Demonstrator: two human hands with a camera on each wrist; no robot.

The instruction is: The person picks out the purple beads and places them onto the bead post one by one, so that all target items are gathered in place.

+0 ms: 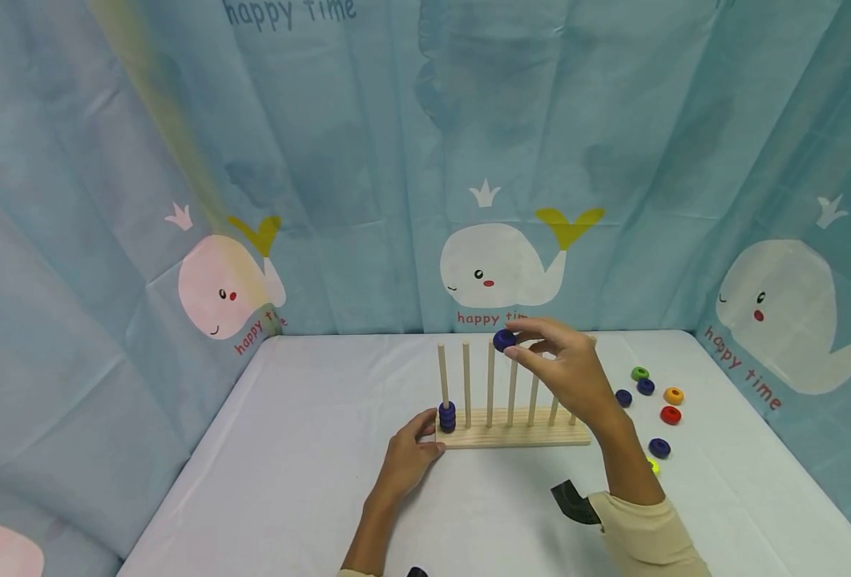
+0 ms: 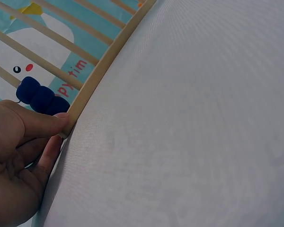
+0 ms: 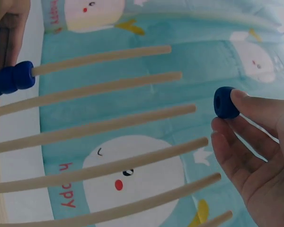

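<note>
A wooden peg rack (image 1: 515,435), with a row of several upright pegs, stands on the table. Three dark blue beads (image 1: 447,417) are stacked on its leftmost peg; the same stack of blue beads (image 2: 40,96) shows in the left wrist view. My left hand (image 1: 408,455) holds the left end of the base, thumb on its front edge (image 2: 66,120). Raised level with the peg tops, my right hand (image 1: 566,365) pinches a blue bead (image 3: 225,102) between thumb and fingers. The bead is apart from the pegs, its hole facing them in the right wrist view.
Loose beads lie right of the rack: a green bead (image 1: 639,373), an orange bead (image 1: 674,396), a red bead (image 1: 671,415), a yellow bead (image 1: 654,466) and several blue ones, including a blue bead (image 1: 659,448). A whale-printed curtain (image 1: 368,264) hangs behind the white table (image 1: 310,449).
</note>
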